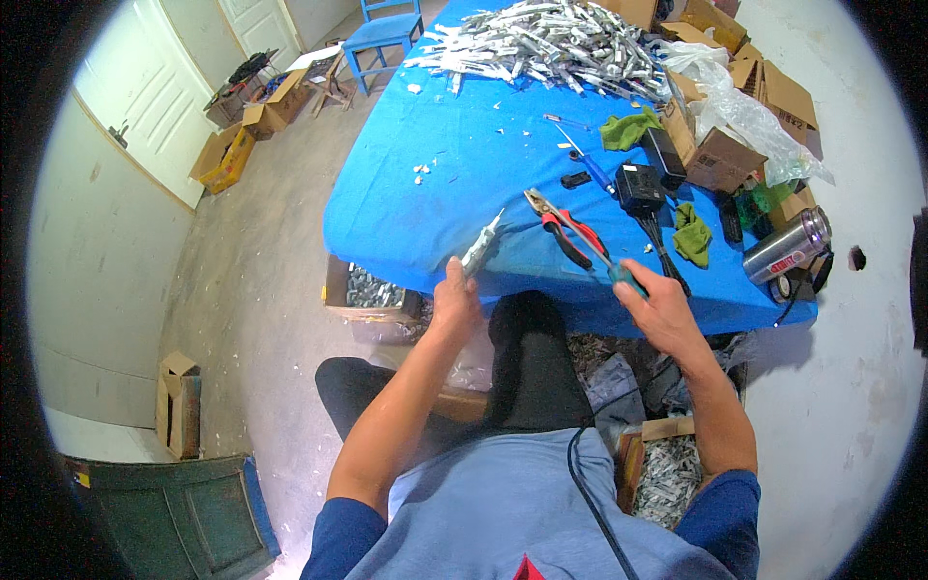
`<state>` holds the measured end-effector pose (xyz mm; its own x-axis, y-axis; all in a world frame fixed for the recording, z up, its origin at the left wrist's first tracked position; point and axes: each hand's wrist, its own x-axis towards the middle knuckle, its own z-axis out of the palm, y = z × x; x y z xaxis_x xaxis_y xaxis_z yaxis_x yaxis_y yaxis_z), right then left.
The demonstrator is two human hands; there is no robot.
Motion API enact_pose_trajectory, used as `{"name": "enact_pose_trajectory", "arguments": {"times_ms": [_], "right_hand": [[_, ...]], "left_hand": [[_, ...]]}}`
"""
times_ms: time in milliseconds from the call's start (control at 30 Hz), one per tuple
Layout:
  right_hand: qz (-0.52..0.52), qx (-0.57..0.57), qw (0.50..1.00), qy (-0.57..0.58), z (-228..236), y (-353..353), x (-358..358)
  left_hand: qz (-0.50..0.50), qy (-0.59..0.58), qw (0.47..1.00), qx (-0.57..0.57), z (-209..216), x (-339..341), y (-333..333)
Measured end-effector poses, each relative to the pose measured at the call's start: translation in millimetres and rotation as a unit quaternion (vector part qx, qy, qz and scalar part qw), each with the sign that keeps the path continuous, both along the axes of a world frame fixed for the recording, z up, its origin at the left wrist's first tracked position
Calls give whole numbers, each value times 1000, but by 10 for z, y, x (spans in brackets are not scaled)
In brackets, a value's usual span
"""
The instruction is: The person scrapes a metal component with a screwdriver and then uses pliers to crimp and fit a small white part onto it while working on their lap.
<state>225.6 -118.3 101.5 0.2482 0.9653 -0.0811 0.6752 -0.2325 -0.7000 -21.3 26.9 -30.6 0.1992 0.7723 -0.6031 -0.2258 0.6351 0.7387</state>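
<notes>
My left hand (454, 300) is closed round a slim whitish tube (479, 246) with a thin pointed tip, held at the table's near edge and slanting up to the right. In my right hand (661, 309) is a screwdriver (626, 279); its green handle sits in my fingers and its long metal shaft points up and left, away from the tube. Below that shaft lie pliers (572, 249) with red and black handles on the blue cloth (416, 213). At the far end is a big heap of similar whitish tubes (551, 43).
Right of the pliers are a black adapter box (639, 189), a blue-handled screwdriver (597, 176), green rags (691, 235) and a steel flask (788, 245). Cardboard boxes (725, 159) line the right edge. Under the table stand a box of grey pieces (372, 290) and a box of whitish pieces (667, 478).
</notes>
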Motion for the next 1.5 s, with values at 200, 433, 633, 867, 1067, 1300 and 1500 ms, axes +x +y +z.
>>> {"name": "enact_pose_trajectory", "arguments": {"times_ms": [200, 433, 633, 867, 1067, 1300, 1500], "right_hand": [[-7, 125, 988, -90, -416, 756, -200], [-61, 189, 966, -167, -614, 1905, -375], [-47, 351, 930, -101, -434, 1872, -707], [107, 79, 920, 368, -925, 1079, -1462], [110, -24, 830, 546, -753, 778, -1384], [159, -88, 854, 487, -707, 615, -1313], [117, -57, 874, 469, -837, 569, -1442]], "left_hand": [[-5, -39, 999, -18, 201, -25, -252], [64, -49, 996, -30, 326, -308, -409], [58, -105, 992, -41, 275, -646, -493], [50, -45, 997, -48, 496, -323, -739], [-75, -33, 996, 36, 397, -524, -908], [-117, -32, 992, 45, 355, -595, -1075], [-130, 31, 984, 114, 264, -643, -1083]]}}
